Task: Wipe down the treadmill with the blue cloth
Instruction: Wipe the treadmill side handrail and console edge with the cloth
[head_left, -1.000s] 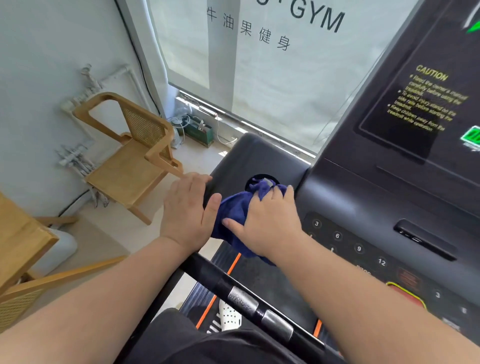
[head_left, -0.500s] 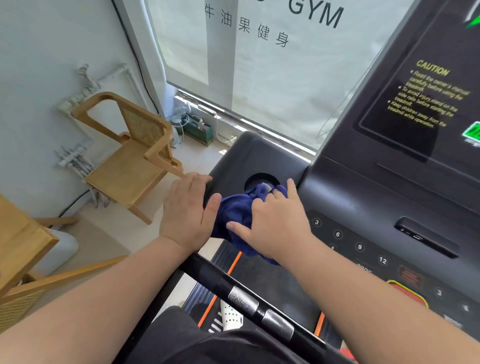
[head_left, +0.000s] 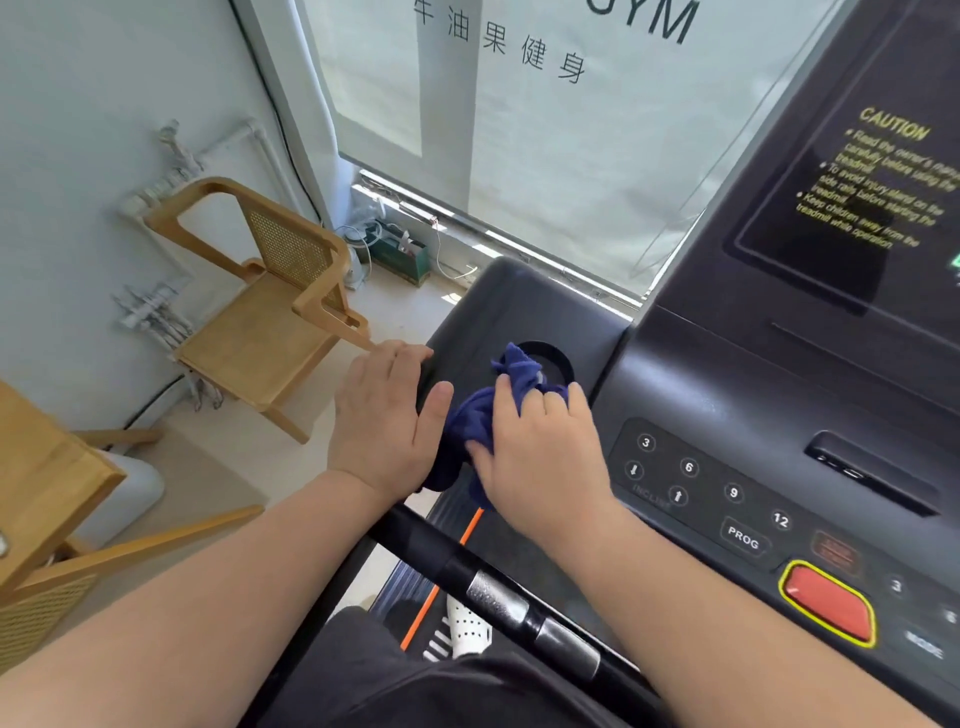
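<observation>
While right hand (head_left: 540, 457) presses blue cloth (head_left: 480, 415), wooden chair (head_left: 270, 312) stands beside treadmill (head_left: 727, 395).

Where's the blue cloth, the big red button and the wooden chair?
blue cloth (head_left: 475, 423): head view, bunched middle.
red button (head_left: 826, 603): head view, button face.
wooden chair (head_left: 260, 345): head view, seat.

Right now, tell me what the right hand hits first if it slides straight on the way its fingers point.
Likely the round cup hole. The right hand presses the cloth on the tray, fingers pointing up toward that recess. Beyond it lies bare tray, then the window. Depth is uncertain.
</observation>
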